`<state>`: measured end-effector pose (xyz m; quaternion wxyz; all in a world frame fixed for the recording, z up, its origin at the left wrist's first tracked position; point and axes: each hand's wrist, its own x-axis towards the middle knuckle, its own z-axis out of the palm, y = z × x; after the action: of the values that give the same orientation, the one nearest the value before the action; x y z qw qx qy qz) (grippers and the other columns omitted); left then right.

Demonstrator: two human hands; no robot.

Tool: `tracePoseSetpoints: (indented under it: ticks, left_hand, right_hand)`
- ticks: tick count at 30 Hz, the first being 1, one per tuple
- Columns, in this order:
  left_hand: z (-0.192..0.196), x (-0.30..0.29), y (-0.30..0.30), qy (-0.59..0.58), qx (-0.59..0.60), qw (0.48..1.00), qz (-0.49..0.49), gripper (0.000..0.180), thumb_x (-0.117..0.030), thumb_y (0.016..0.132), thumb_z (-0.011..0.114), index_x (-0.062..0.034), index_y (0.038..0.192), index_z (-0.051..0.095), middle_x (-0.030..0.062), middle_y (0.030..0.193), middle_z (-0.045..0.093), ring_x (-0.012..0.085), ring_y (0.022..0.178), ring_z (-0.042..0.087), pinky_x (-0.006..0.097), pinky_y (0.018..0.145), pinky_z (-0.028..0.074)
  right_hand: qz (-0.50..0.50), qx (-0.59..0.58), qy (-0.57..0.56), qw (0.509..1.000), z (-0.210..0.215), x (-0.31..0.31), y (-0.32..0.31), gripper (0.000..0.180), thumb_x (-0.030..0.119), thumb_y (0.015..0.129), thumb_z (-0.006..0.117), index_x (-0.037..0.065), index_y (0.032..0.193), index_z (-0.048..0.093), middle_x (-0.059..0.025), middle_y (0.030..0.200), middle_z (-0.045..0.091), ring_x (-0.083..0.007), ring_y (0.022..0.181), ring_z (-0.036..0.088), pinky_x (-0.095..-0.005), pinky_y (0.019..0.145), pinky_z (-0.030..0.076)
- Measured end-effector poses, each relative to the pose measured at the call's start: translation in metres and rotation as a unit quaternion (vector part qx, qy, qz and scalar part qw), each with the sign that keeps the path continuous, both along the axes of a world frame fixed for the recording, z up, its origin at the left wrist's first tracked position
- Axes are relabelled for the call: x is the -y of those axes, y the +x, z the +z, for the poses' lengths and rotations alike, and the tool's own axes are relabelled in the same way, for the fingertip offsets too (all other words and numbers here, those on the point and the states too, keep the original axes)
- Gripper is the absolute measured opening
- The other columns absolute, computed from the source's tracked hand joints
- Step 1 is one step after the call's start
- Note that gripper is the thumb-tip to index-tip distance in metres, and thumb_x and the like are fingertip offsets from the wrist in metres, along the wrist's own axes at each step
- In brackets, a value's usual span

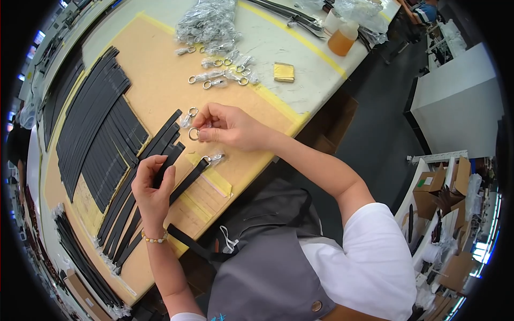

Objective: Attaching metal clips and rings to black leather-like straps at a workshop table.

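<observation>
In my right hand [227, 127] I pinch a small silver metal ring with a clasp [193, 133], held between thumb and forefinger just above the brown cardboard work mat [160, 80]. The ring faces up toward me; a second clasp in a clear wrapper [188, 116] hangs just beside it, maybe from the same fingers, though I cannot tell this for sure at such a small size.

My left hand [152, 184] closes around the near end of a flat black leather strap [163, 170]. The long axis of the strap runs diagonally, from low on my left up toward my right hand, the same way as the other loose black straps [126, 214] lying touching it.

I judge the step in hand is joining hardware to strap: the ring is picked, the strap is gripped, but they are apart. The next move calls for bringing the strap end up to the ring and threading it through squarely, without twisting.

One finished strap with a ring on its end [198, 168] lies between my hands. Further away are rows of black strips [91, 123] and a heap of wrapped silver clasps [209, 24] on the pale table [300, 59].
</observation>
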<state>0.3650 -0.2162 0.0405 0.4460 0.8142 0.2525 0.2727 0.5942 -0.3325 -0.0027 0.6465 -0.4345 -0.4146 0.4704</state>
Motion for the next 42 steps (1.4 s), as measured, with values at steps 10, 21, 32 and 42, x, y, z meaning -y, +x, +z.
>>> tracePoseSetpoints:
  ticks: [10,21,32,42]
  left_hand:
    - [0.007,0.007,-0.016,-0.196,0.068,0.978,-0.037,0.026,0.006,0.087,0.071,0.0006,0.110,0.063,-0.0013,0.099,0.062,0.0052,0.087,0.059,0.019,0.076,0.046]
    - [0.013,0.010,-0.013,-0.195,0.099,0.974,-0.053,0.026,0.006,0.084,0.074,0.0009,0.107,0.064,-0.0011,0.094,0.064,0.0057,0.084,0.061,0.020,0.074,0.049]
    - [0.017,0.010,-0.012,-0.126,0.106,0.986,-0.037,0.025,0.006,0.079,0.077,0.0022,0.102,0.067,0.0032,0.090,0.070,0.0062,0.081,0.065,0.019,0.069,0.050]
    - [0.017,0.002,-0.010,0.003,0.106,0.994,0.024,0.022,0.004,0.075,0.079,-0.0011,0.095,0.072,0.0009,0.077,0.068,0.0014,0.059,0.051,0.018,0.052,0.038]
  right_hand:
    - [0.105,-0.254,0.004,0.961,0.015,0.011,-0.043,0.014,0.009,0.100,0.062,0.003,0.113,0.058,-0.0052,0.101,0.065,-0.0114,0.087,0.068,-0.0256,0.080,0.057]
    - [0.127,-0.348,-0.007,0.929,0.013,0.009,-0.049,0.013,0.010,0.102,0.060,0.005,0.113,0.058,-0.0059,0.105,0.064,-0.0097,0.087,0.065,-0.0229,0.077,0.054]
    - [0.219,-0.216,-0.014,0.951,0.019,-0.021,-0.038,0.018,0.013,0.099,0.066,0.005,0.113,0.059,-0.0073,0.109,0.065,-0.0160,0.093,0.067,-0.0302,0.086,0.057]
    - [0.313,-0.172,-0.033,0.933,0.024,-0.056,-0.026,0.022,0.017,0.094,0.074,0.004,0.108,0.063,-0.0041,0.101,0.069,-0.0133,0.091,0.069,-0.0277,0.083,0.058]
